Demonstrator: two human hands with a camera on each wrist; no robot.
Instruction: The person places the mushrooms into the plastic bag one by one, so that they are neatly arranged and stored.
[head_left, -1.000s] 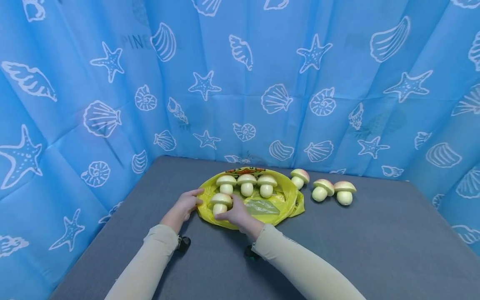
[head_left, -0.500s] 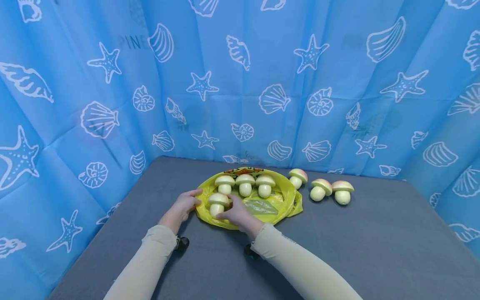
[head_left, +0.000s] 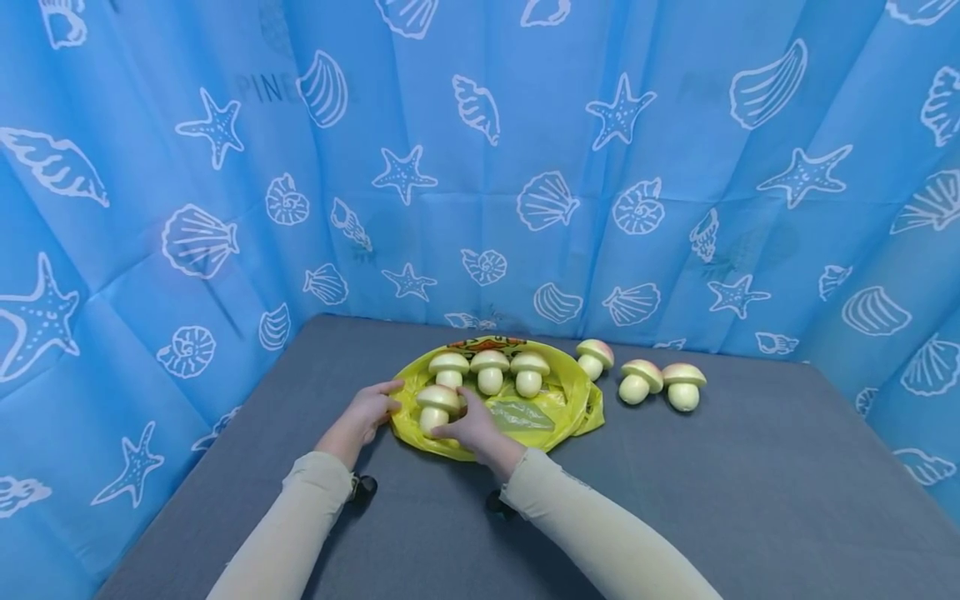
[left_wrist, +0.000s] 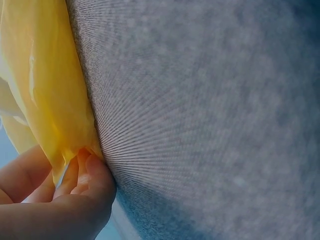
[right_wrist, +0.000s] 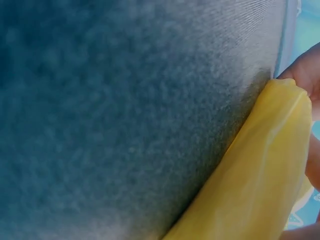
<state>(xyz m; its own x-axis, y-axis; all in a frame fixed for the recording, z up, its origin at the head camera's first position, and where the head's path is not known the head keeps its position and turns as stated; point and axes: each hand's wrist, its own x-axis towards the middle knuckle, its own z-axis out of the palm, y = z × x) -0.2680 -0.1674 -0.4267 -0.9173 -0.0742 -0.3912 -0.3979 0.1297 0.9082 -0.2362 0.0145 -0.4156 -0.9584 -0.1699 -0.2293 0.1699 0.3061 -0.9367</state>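
Observation:
A yellow plastic bag (head_left: 525, 442) lies spread open on the table in the head view. Its left rim is pinched by my left hand (head_left: 367, 412); in the left wrist view the thumb and fingers (left_wrist: 100, 180) nip the yellow film low by the cloth. My right hand (head_left: 480, 427) reaches in over the front rim and grips a toy mushroom (head_left: 435, 404), cap up, at the bag's left side. Behind it three more mushrooms (head_left: 491, 371) stand in a row inside. In the right wrist view the bag's wall (right_wrist: 255, 170) hides the held mushroom.
Right of the bag, three mushrooms (head_left: 636, 383) with pinkish caps sit on the grey-cloth table (head_left: 720, 483), one right by the bag's edge. A blue curtain (head_left: 480, 167) printed with shells and starfish hangs along the back and sides.
The mushroom in my right hand has settled slightly lower inside the bag. My left hand keeps its place on the rim. The head view has shifted a little.

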